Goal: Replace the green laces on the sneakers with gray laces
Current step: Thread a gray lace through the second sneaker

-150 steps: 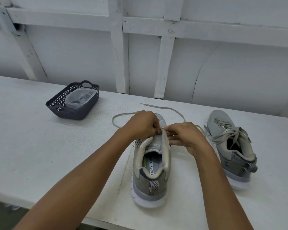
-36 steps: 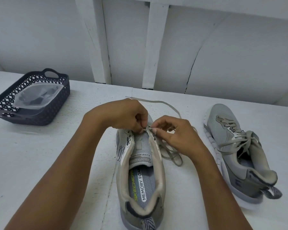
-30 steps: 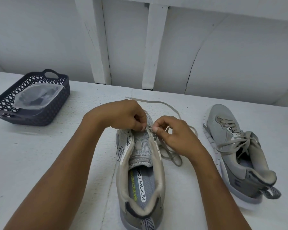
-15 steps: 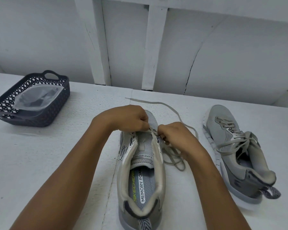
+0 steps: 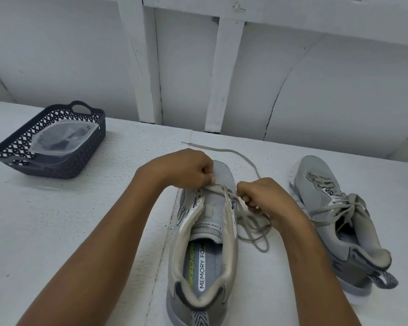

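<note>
A gray sneaker (image 5: 207, 245) stands in front of me on the white table (image 5: 57, 227), toe pointing away, its tongue bare. A gray lace (image 5: 247, 225) runs across its lowest eyelets and lies looped on the table to its right; one end trails past the toe. My left hand (image 5: 181, 168) is curled over the left eyelet row near the toe, fingertips pinching there. My right hand (image 5: 262, 196) pinches the lace at the right eyelet row. A second gray sneaker (image 5: 339, 220), laced in gray, lies to the right.
A dark lattice basket (image 5: 54, 140) holding a clear plastic bag stands at the back left of the table. A white panelled wall (image 5: 222, 67) rises right behind the table. The table's front edge runs under my forearms.
Over five seconds the view has come closer to the sneaker. In the last second my hands have drawn slightly apart at the eyelets, the right one pulling the lace to the right.
</note>
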A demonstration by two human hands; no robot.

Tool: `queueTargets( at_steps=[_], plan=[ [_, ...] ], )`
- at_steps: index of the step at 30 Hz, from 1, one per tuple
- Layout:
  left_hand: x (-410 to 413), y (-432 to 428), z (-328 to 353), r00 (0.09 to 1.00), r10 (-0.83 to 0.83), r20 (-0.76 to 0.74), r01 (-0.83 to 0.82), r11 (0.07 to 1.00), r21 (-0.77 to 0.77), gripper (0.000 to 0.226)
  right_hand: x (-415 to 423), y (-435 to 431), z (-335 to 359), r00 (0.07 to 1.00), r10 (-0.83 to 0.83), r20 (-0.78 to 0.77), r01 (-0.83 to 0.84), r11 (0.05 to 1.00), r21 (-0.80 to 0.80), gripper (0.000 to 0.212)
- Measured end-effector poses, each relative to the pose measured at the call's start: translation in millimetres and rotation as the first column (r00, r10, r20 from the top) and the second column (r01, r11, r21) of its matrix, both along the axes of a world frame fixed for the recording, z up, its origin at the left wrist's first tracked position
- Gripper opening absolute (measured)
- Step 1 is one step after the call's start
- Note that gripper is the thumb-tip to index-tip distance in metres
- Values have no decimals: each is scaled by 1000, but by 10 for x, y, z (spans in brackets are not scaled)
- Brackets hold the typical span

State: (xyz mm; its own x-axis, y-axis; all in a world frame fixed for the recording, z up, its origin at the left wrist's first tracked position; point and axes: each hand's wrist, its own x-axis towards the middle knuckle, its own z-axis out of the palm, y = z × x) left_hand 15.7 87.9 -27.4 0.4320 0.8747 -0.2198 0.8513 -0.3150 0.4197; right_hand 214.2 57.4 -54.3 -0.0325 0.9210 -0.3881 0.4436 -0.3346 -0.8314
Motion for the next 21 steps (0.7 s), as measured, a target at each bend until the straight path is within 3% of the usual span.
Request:
queueTargets(
  at_steps=[6, 12, 16, 19, 21],
  plan=[
    [-62, 41, -33, 995, 46, 93, -48, 999, 14, 6, 101, 44, -17, 988, 107, 108, -107, 994, -13, 24],
    [-198, 113, -128, 949, 205, 238, -215, 977, 13, 9, 88, 319, -163, 969, -60, 242, -17, 953, 302, 4],
    [-248, 135, -199, 938, 225, 263, -210, 974, -86, 28, 12, 656, -332, 934, -90, 347, -81, 890, 449, 26],
    [-241, 144, -254, 943, 235, 236, -215, 970, -109, 37, -51, 852, -436, 844, -30, 536, -208, 902, 379, 47],
    [-235, 139, -282, 935, 234, 268, -201, 969, -145, 35, -72, 930, -473, 773, -19, 634, -257, 904, 341, 49]
  ],
)
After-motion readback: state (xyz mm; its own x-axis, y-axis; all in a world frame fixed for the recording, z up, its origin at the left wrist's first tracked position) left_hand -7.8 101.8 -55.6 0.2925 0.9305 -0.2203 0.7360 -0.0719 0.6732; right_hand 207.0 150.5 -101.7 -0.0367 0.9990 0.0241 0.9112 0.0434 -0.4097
